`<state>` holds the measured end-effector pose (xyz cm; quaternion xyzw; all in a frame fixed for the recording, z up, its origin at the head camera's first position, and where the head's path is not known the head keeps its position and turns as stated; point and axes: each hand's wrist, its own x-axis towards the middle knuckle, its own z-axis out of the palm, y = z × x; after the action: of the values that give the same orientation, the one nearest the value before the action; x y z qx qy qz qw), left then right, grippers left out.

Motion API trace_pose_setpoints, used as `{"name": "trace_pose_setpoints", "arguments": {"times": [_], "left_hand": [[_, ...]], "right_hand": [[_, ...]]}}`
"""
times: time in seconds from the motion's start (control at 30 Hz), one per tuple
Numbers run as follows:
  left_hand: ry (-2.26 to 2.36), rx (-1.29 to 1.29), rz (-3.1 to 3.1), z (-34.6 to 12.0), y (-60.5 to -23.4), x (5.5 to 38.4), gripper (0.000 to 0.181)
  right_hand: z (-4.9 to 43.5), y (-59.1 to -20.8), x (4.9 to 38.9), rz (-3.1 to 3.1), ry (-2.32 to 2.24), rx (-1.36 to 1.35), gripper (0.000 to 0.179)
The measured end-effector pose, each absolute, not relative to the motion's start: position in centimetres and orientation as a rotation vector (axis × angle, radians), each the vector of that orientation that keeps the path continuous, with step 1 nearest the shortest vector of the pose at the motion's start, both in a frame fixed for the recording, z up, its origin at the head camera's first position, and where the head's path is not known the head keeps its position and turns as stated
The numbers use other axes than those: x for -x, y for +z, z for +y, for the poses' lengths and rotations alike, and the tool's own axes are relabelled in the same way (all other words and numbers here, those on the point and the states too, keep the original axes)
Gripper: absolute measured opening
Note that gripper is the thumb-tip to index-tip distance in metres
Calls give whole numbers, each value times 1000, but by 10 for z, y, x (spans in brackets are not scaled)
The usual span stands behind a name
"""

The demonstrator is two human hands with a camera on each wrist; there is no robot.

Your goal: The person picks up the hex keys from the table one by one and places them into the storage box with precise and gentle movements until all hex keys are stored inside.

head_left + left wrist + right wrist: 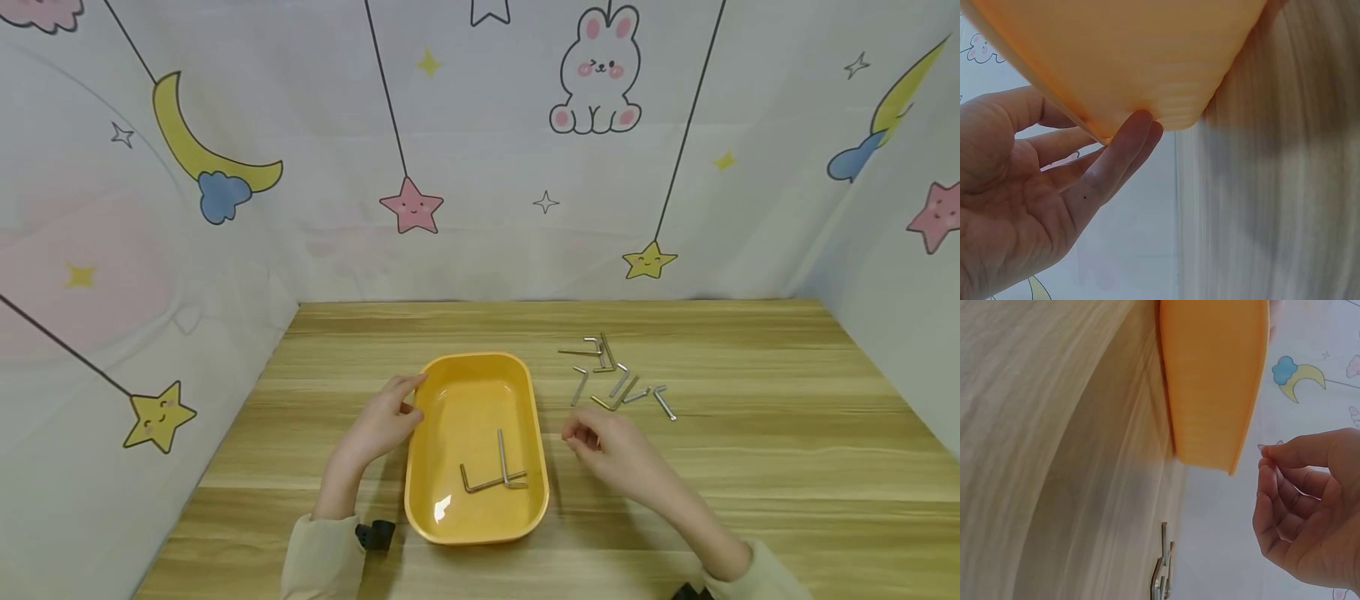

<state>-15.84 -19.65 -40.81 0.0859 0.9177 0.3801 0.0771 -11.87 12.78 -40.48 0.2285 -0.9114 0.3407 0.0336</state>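
A yellow tray (pixel 474 533) with rounded corners stands on the wooden table. My left hand (pixel 385 423) holds it at the left rim; in the left wrist view some fingers press its outer wall (pixel 1147 56) while others reach over the edge. Two L-shaped hex keys, a silver one (pixel 502 454) and a darker one (pixel 483 484), lie crossed inside it. Right of the tray, my right hand (pixel 611 450) hovers over the table. Its fingers are curled and thumb and index tips meet, with nothing visible between them in the right wrist view (pixel 1307 506).
Several more hex keys lie loosely on the table beyond my right hand, among them a silver one (pixel 664 403) and a brass-coloured one (pixel 617 398). A curtain (pixel 487 258) printed with stars, a moon and a rabbit rises behind the table (pixel 787 433).
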Motion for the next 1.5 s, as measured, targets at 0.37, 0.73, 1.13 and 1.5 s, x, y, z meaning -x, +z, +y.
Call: {"name": "trace_pose_setpoints", "arguments": {"times": [0.37,0.73,1.13,1.5], "left_hand": [[1149,-258,2744,-196,-407,157,57],[1125,-270,2766,-197,-406,158,57],[1144,-273,2764,-197,-407,158,57],[1142,-272,2766,-196,-408,158,56]], "right_hand": [[139,-416,125,-2821,968,-709,14],[151,-427,134,-2850,875,-686,11],[170,-433,139,-2872,809,-639,11],[187,-441,141,-2841,770,-577,14]]}}
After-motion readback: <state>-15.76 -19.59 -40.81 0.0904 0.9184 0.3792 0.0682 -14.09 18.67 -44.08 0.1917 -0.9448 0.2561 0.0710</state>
